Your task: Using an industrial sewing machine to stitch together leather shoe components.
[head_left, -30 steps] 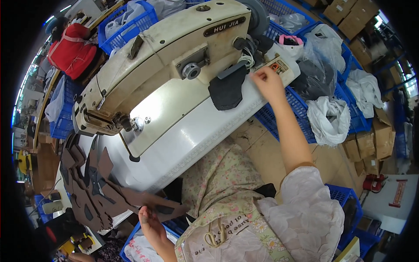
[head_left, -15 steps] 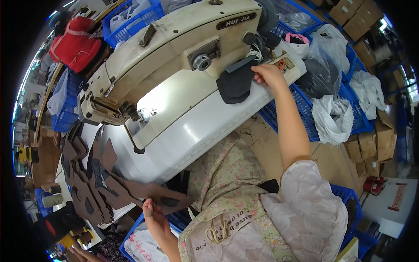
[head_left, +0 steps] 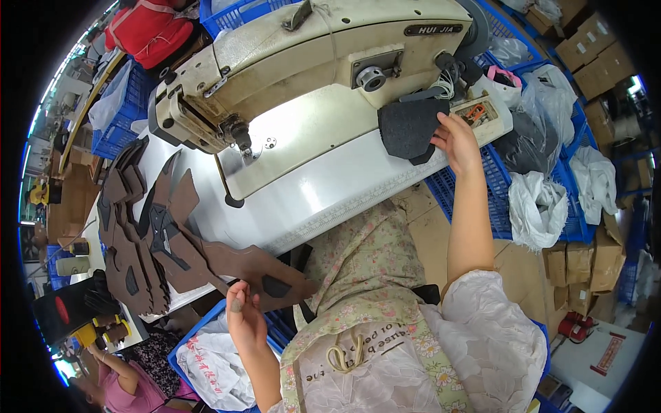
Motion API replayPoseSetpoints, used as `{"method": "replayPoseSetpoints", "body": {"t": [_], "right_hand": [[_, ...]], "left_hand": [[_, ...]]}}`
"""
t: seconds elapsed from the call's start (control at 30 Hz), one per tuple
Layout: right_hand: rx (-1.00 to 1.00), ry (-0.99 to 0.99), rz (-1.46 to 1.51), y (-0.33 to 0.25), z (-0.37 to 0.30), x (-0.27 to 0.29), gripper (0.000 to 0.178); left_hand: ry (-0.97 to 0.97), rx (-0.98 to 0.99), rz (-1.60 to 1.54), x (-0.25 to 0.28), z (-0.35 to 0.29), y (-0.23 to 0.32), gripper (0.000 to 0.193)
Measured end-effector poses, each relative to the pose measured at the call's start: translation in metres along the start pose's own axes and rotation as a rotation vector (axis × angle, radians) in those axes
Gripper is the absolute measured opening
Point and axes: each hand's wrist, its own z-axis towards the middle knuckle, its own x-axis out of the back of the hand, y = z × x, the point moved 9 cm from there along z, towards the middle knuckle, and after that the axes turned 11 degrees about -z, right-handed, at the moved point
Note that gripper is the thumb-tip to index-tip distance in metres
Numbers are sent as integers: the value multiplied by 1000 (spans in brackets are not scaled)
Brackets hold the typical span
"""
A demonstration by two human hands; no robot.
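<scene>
A sewing machine (head_left: 296,76) stands on a white table in front of me. At the right end of its bed is a black, angular cut piece (head_left: 412,129), with the edge of another dark piece beneath it. My right hand (head_left: 458,143) pinches its right edge between thumb and fingers. At the lower left, my left hand (head_left: 246,320) has its fingertips closed on the edge of a brown cut panel (head_left: 227,258) with dark patches. This panel reaches from the table toward my lap. Beside it, several stacked brown panels (head_left: 131,241) lie overlapping.
Blue crates (head_left: 482,182) with white and clear bags stand at the right. Another blue crate (head_left: 189,358) holding a white bag is beside my left forearm. Cardboard boxes (head_left: 578,268) are stacked far right. A person in red (head_left: 151,34) and one in pink (head_left: 131,382) are at the left.
The whole view has shifted, and the machine appears farther right and higher. My right hand has raised a black piece, which now covers much of the grey bar. My left hand stays at the brown panel.
</scene>
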Motion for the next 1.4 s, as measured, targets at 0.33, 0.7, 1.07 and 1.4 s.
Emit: {"method": "replayPoseSetpoints", "body": {"t": [0.33, 0.7, 1.07, 1.4], "right_hand": [[127, -46, 260, -16, -54, -1, 6], [104, -193, 254, -14, -47, -47, 17], [285, -320, -316, -30, -128, -135, 37], [923, -637, -553, -2, -223, -271, 23]], "left_hand": [[-9, -12, 7, -3, 0, -1, 24], [43, -12, -4, 6, -3, 1, 24], [-13, -6, 38, -6, -2, -5, 29], [-82, 80, -130, -35, 0, -24, 35]]}}
